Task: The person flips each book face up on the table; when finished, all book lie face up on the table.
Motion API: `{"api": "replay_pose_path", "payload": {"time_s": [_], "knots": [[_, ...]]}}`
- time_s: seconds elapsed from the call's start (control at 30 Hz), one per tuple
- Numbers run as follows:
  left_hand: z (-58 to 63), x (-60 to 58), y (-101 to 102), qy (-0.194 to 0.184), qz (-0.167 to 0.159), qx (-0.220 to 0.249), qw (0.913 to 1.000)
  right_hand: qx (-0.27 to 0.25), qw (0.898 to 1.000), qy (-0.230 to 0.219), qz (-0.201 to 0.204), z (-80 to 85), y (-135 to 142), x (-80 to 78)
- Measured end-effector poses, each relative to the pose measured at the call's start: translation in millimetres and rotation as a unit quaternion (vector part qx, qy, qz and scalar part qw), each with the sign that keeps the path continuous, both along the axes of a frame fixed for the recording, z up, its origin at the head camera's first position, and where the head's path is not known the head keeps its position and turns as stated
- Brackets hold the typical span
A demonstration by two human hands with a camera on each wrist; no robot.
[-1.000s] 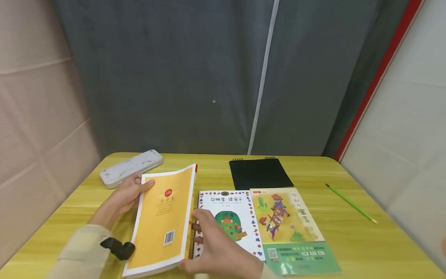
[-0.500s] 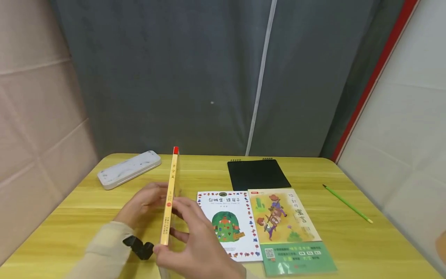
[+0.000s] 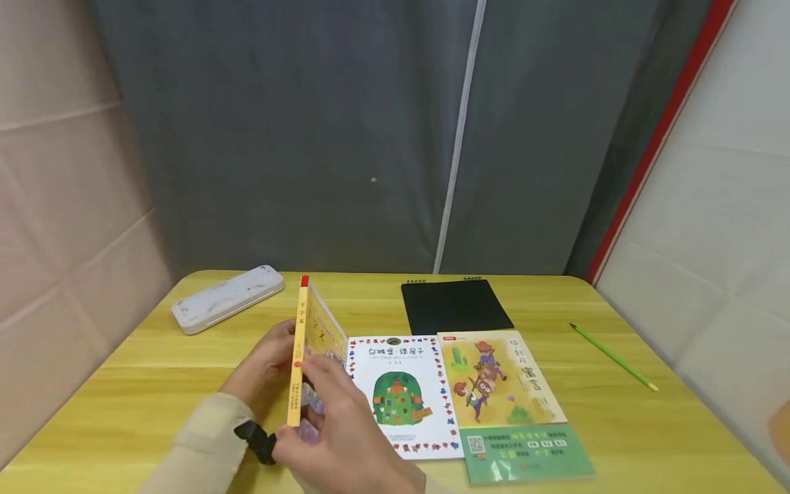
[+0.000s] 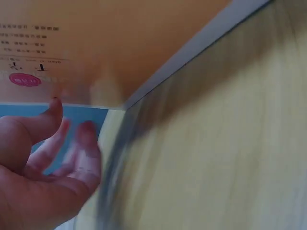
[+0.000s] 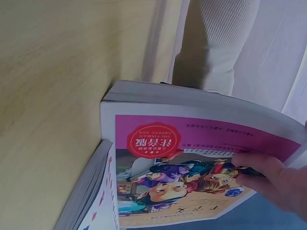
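A yellow book [image 3: 297, 367] with a red-topped spine stands on edge, spine up, left of two flat books. My right hand [image 3: 354, 425] grips it near the spine; in the right wrist view its fingers [image 5: 264, 165] lie on the illustrated front cover [image 5: 168, 179]. Left of the book is my left hand [image 3: 268, 360], its fingers partly hidden behind it in the head view. In the left wrist view the left hand [image 4: 53, 177] has loosely bent fingers, the thumb tip at the edge of the orange back cover [image 4: 120, 43]; whether it touches cannot be told.
Right of the standing book lie a white picture book [image 3: 401, 398] and a yellow-green book [image 3: 509, 391], side by side. Behind them is a black spiral notebook [image 3: 457, 306]. A green pencil [image 3: 614, 357] lies right; a white marbled case [image 3: 228, 298] lies back left.
The yellow book has turned from its back cover facing up to standing on edge, its front cover now showing on the right. My left hand has let go of its left edge.
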State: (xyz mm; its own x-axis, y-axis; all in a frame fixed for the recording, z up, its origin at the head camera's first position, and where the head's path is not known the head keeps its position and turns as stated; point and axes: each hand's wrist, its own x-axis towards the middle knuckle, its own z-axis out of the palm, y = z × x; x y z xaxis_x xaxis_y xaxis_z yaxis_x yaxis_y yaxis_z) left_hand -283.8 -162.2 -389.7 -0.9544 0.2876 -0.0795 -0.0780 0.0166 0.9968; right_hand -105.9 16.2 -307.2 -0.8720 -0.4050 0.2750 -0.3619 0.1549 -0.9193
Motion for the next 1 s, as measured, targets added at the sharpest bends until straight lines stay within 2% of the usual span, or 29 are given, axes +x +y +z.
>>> {"api": "replay_pose_path", "payload": {"time_s": [0.1,0.2,0.3,0.37,0.43,0.57,0.63,0.7,0.8,0.93,1.0], "knots": [[15.4,0.4,-3,0.055,0.064,-0.049,0.9952,0.042,0.999,0.002,-0.007,0.0,-1,-0.9],[37.0,0.5,-10,0.092,0.093,-0.059,0.9897,0.075,0.997,0.027,-0.022,-0.1,-2,-1.9],[60.2,4.9,-17,0.098,0.085,-0.066,0.9893,0.092,0.993,0.072,-0.025,-2.4,-2,-3.1],[72.8,9.8,-21,0.097,0.071,-0.101,0.9875,0.097,0.990,0.104,-0.017,-5.2,-3,-4.6],[81.5,13.3,-22,0.100,0.054,-0.151,0.9820,0.101,0.988,0.119,-0.006,-7.3,-3,-5.4],[91.7,15.9,-19,0.099,0.025,-0.254,0.9617,0.116,0.985,0.127,-0.002,-9.2,-5,-6.5],[96.1,17.1,-14,0.102,0.022,-0.300,0.9481,0.118,0.985,0.129,-0.003,-9.6,-6,-6.8],[98.9,18.4,-11,0.113,0.023,-0.328,0.9378,0.126,0.981,0.149,-0.009,-10.6,-6,-7.2],[101.1,20.0,-9,0.125,0.034,-0.340,0.9313,0.139,0.975,0.173,-0.011,-12.3,-6,-8.3],[102.4,21.6,-12,0.128,0.045,-0.337,0.9315,0.192,0.964,0.183,0.003,-14.2,0,-12.7],[102.5,22.6,-15,0.126,0.050,-0.337,0.9318,0.236,0.957,0.170,0.014,-15.4,5,-16.9]]}}
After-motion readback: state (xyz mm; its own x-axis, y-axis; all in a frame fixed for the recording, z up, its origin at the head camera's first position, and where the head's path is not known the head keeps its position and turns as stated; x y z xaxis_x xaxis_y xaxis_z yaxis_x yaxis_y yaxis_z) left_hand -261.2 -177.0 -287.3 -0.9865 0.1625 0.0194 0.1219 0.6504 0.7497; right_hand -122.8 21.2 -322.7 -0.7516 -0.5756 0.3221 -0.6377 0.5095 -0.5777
